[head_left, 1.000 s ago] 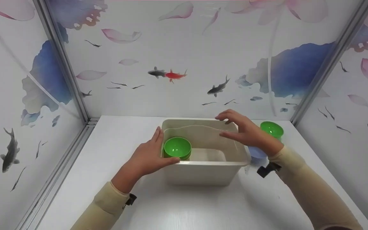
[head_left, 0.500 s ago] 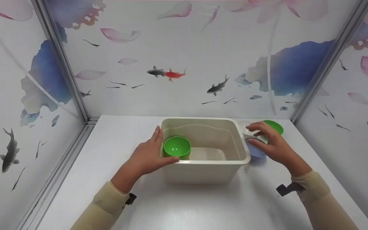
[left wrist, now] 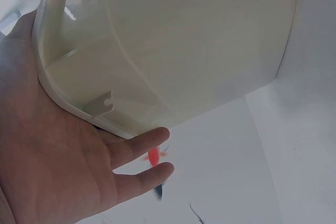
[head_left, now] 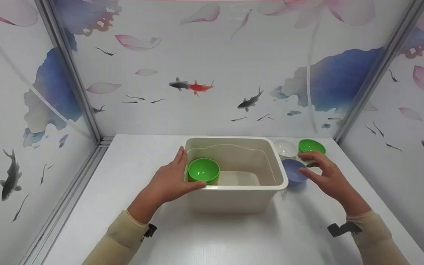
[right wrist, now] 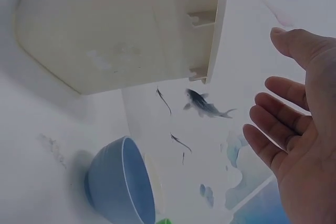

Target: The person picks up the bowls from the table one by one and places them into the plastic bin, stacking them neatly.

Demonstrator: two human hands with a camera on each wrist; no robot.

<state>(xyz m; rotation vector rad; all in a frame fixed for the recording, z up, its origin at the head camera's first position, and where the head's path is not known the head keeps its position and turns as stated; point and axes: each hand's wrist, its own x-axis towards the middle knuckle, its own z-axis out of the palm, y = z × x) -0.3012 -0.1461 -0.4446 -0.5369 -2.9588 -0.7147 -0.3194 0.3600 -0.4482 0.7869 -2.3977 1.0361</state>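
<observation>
My left hand (head_left: pixel 168 180) rests on the left rim of a cream plastic bin (head_left: pixel 230 200), thumb over the front edge and fingers along the side. In the left wrist view that hand (left wrist: pixel 63 150) lies against the bin's rim, its fingers extended. Inside the bin, at its left end, sit stacked green bowls (head_left: pixel 204 170). My right hand (head_left: pixel 331 180) hovers just right of a blue bowl (head_left: pixel 293 171), holding nothing, its fingers loosely bent. The right wrist view has this hand (right wrist: pixel 299 114) apart from the blue bowl (right wrist: pixel 118 182).
Behind the blue bowl, right of the bin, stand a clear or white bowl (head_left: pixel 285 148) and a green bowl (head_left: pixel 312 146). Printed wall panels enclose the white table (head_left: pixel 212 239) at the back and both sides.
My right hand has moved right, from above the bin's right end to beside the blue bowl, uncovering the white bowl. The left hand and the bin have stayed in place.
</observation>
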